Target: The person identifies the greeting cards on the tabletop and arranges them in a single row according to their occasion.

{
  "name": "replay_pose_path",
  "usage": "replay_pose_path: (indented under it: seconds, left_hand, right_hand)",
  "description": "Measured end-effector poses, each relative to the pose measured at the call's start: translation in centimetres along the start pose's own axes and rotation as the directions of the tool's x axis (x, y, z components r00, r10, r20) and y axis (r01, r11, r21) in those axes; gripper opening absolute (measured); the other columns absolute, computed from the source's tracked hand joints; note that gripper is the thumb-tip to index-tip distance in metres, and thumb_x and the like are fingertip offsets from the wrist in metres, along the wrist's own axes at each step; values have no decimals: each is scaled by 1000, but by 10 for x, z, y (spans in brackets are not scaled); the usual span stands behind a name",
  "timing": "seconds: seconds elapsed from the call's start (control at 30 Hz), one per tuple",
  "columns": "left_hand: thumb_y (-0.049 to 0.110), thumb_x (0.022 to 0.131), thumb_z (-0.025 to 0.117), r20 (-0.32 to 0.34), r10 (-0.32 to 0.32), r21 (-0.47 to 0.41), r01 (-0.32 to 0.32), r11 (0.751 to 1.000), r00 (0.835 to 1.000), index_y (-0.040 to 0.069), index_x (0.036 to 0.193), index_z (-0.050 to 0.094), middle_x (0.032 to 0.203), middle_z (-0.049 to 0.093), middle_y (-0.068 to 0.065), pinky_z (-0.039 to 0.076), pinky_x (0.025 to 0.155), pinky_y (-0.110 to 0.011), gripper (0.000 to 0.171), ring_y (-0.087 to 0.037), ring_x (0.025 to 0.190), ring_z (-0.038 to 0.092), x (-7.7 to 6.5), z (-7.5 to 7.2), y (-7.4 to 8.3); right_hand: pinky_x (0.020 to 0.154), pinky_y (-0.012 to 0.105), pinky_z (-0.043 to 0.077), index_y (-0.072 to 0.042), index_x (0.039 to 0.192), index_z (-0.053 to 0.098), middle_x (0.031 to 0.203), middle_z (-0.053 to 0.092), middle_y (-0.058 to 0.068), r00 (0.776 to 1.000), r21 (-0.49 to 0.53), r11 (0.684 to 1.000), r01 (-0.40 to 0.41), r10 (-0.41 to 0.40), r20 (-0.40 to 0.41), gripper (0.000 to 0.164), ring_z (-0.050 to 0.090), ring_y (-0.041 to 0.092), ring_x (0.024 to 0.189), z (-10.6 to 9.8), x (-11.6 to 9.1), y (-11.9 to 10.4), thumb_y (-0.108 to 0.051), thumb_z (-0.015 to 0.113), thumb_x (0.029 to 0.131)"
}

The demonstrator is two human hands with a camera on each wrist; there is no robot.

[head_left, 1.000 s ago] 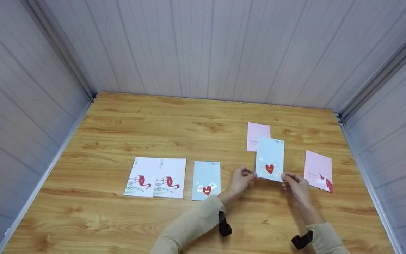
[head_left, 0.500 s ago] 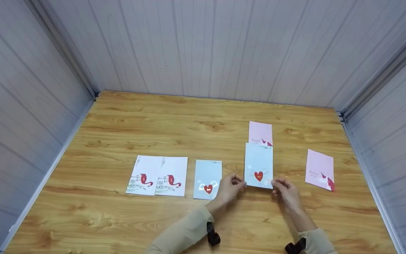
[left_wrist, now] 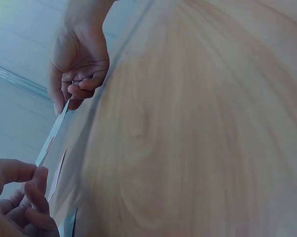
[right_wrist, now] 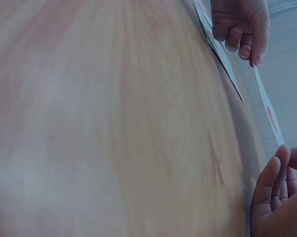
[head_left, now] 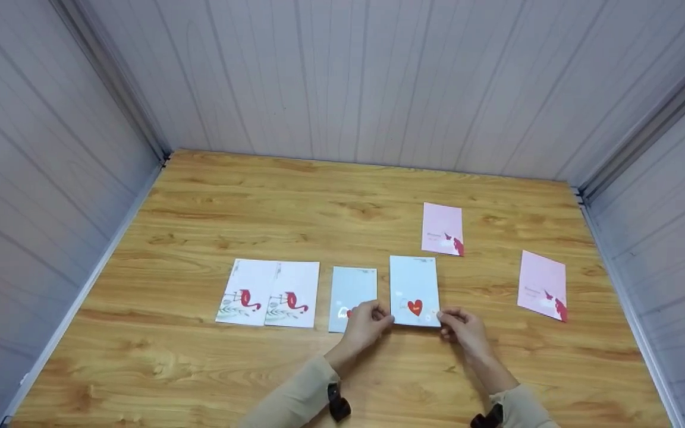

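A pale blue card with a red heart (head_left: 414, 291) is held by both hands at its two near corners. My left hand (head_left: 364, 329) pinches the left corner between thumb and fingers, and my right hand (head_left: 465, 334) pinches the right one. Both wrist views show the card edge-on, raised off the wooden surface: the left wrist view has this card (left_wrist: 52, 134) stretched between the hands, as does the right wrist view with the card (right_wrist: 268, 108). A second blue heart card (head_left: 353, 288) lies just left of it, its heart partly covered by my left hand.
Two white flamingo cards (head_left: 248, 276) (head_left: 298, 276) lie side by side at the left. One pink card (head_left: 442, 223) rests behind the held card, another pink card (head_left: 542, 279) to the right. Pale panel walls (head_left: 319, 77) enclose the wooden table (head_left: 271, 202) at back and sides.
Both hands have carried the blue heart card leftward and nearer to me, away from the pink card it overlapped, to beside the other blue card. The lying cards have stayed put.
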State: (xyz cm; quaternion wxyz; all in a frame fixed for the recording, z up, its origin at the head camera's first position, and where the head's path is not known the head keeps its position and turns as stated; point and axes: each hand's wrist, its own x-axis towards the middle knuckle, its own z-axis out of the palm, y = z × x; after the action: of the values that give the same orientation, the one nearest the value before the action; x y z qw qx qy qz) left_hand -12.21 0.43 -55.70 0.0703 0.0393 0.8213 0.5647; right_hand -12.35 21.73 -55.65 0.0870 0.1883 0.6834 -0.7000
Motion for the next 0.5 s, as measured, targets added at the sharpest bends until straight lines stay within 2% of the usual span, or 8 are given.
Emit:
replay_pose_path:
  seconds: [0.3, 0.5]
  left_hand:
    - [8, 76, 66, -9, 54, 138, -52, 989, 999, 8, 70, 60, 61, 51, 7, 40, 51, -20, 8, -5, 55, 46, -7, -11, -9]
    - [9, 75, 66, 1, 36, 180, -36, 983, 999, 9, 70, 60, 63, 51, 7, 40, 54, -21, 9, -6, 58, 47, -10, -14, -13]
  right_hand:
    - [48, 25, 46, 7, 89, 59, 72, 61, 10, 999, -75, 997, -4, 7, 35, 16, 53, 13, 52, 9, -3, 6, -3, 64, 78]
    - [50, 26, 47, 8, 89, 58, 73, 61, 12, 998, -86, 996, -32, 36, 50, 17, 55, 15, 54, 12, -4, 7, -3, 64, 78]
